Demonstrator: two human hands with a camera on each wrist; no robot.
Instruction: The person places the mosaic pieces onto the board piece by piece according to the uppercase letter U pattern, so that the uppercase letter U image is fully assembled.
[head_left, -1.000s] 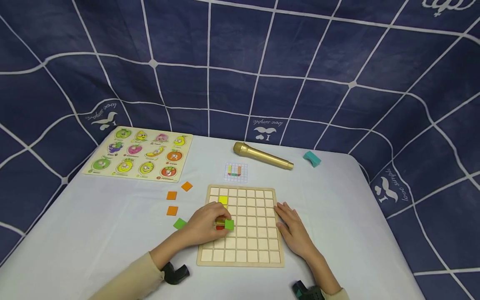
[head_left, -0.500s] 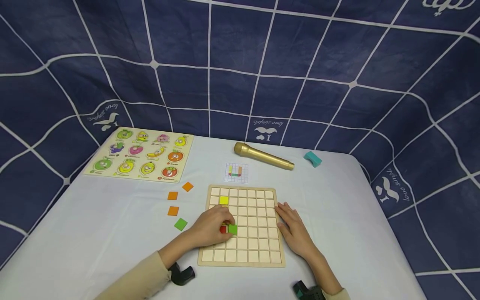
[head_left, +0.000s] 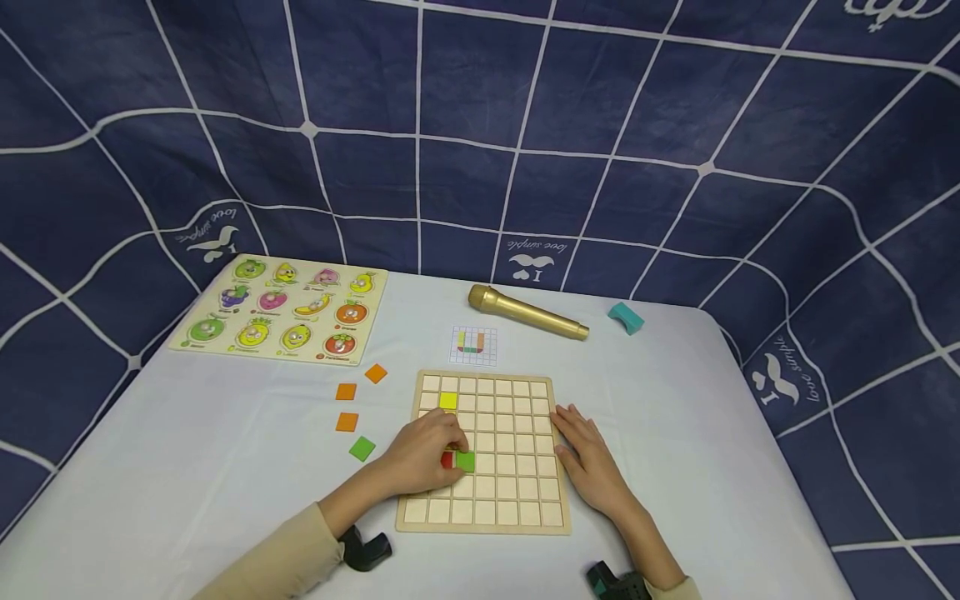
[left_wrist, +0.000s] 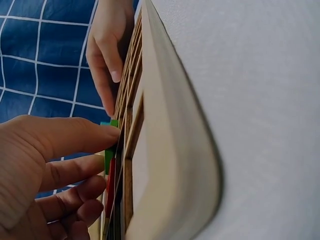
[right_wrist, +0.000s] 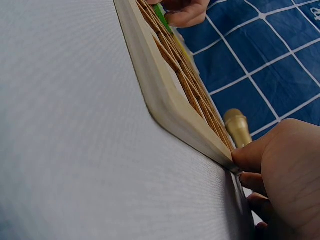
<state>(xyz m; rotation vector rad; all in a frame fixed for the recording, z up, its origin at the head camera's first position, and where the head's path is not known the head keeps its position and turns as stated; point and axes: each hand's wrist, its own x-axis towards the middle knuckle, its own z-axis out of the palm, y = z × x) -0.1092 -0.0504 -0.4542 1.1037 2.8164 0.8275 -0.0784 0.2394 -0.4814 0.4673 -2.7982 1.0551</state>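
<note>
My left hand [head_left: 423,454] pinches a green square tile [head_left: 466,462] between thumb and fingers at a cell of the wooden grid board [head_left: 517,527]. Just left of that tile, partly hidden by the fingers, is a red tile [head_left: 447,459]. A yellow tile [head_left: 447,401] lies in a cell near the board's top left. In the left wrist view the green tile [left_wrist: 108,154] is held at the board's surface beside the red tile [left_wrist: 110,187]. My right hand [head_left: 591,458] rests against the board's right edge, fingers fairly straight, thumb at the rim in the right wrist view.
Left of the board lie a loose green tile [head_left: 362,448] and several orange tiles [head_left: 347,422]. Behind it are a pattern card [head_left: 473,346], a gold microphone [head_left: 528,312] and a teal arch block [head_left: 626,318]. A fruit puzzle board [head_left: 277,308] lies at back left.
My left hand has moved slightly right and down, bringing the green tile from above the board down to the cell beside the red tile. The right hand has stayed at the board's edge.
</note>
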